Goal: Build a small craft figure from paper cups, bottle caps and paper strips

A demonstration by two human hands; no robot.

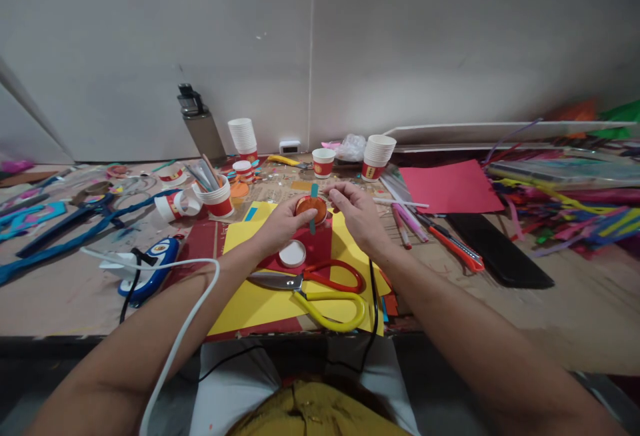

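My left hand [285,226] is closed around a small round piece with an orange top [309,207], which looks like a cut-down paper cup. Across that top runs a narrow teal strip [314,191], standing out past both edges, with my left thumb pressing on the orange face. Just to the right, my right hand [354,208] has its fingers bent together close to the rim; whatever is pinched there is too small to tell. Below lie a white round cup piece [293,254] on red paper and large scissors [305,284] with red and yellow handles on yellow paper [237,303].
Paper cups [324,164] stand along the back, with a cup of sticks [216,196] at left. A white cable [187,319] crosses my left forearm. At right lie a red cutter knife [457,247], a black phone-like slab [500,253] and red paper [450,186].
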